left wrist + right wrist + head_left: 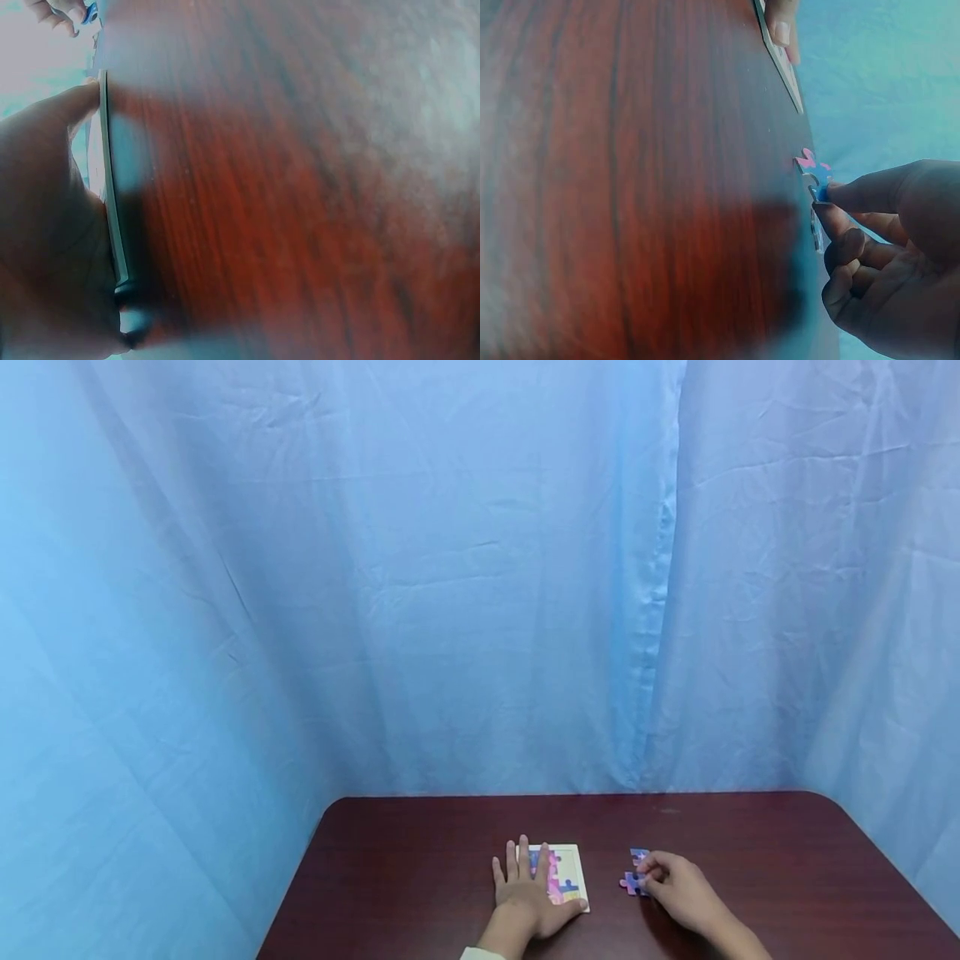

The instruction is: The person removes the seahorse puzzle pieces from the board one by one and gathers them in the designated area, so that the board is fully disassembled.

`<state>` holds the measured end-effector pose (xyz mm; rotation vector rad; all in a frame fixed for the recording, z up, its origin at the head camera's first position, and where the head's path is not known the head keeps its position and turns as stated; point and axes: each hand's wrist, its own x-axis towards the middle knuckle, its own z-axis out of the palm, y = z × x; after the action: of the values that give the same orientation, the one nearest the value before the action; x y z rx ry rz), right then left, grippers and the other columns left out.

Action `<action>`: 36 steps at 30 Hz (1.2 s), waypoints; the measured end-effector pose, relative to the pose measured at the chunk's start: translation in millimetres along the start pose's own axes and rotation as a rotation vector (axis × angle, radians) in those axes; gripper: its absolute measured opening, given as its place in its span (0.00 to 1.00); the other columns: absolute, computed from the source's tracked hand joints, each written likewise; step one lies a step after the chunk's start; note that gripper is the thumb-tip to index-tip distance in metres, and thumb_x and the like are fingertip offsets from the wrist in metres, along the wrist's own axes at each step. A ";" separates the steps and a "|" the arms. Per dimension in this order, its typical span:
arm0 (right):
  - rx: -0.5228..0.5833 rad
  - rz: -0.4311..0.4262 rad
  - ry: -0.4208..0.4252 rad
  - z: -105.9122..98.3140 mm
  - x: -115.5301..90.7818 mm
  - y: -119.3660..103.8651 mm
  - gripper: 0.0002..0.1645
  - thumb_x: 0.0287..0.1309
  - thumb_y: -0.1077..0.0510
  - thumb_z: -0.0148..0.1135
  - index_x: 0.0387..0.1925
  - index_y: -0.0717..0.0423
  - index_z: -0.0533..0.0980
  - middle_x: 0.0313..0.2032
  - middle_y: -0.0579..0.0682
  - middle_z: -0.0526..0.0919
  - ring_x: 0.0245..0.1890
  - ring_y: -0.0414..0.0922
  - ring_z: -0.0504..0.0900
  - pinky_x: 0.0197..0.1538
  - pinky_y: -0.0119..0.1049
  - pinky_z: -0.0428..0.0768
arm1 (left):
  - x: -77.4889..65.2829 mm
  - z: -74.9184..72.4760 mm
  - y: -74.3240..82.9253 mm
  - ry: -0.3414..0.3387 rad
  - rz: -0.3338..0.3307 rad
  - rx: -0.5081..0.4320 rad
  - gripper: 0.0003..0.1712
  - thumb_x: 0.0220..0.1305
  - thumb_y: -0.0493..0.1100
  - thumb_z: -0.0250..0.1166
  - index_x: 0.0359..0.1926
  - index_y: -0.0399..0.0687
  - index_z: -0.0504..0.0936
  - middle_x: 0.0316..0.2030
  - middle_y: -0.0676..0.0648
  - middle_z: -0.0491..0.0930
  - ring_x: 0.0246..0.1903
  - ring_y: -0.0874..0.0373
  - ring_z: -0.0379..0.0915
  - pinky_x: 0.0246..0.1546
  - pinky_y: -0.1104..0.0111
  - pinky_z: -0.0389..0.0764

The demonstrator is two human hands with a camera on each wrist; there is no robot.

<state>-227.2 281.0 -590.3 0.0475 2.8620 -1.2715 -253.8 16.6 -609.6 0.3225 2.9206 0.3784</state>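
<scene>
My left hand [522,897] lies with fingers spread over a small jigsaw board [572,860], its thumb at the board's near right corner. Pink, blue and yellow pieces fill part of the board; a pale area shows at its upper right, and the hand hides much of the left side. To the right, my right hand [678,889] pinches a blue and pink puzzle piece [632,883] between thumb and forefinger. The right wrist view shows this puzzle piece [822,180] tilted up at the fingertips. Just beyond it lies another blue puzzle piece [638,855], partly behind the right fingers.
The dark reddish-brown wooden table [405,860] has rounded far corners. Light blue curtains [480,610] hang behind it and along both sides.
</scene>
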 end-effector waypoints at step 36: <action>-0.130 0.021 0.012 -8.3 11.2 11.7 0.03 0.63 0.66 0.69 0.37 0.55 0.83 0.30 0.43 0.84 0.33 0.39 0.78 0.39 0.36 0.77 | 0.4 -0.6 0.4 0.008 0.004 0.026 0.67 0.55 0.90 0.52 0.85 0.60 0.53 0.86 0.42 0.46 0.86 0.41 0.38 0.82 0.38 0.45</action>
<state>-238.0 295.3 -593.7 0.0845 2.9379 -1.0828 -254.2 16.9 -609.0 0.3314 2.9352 0.3438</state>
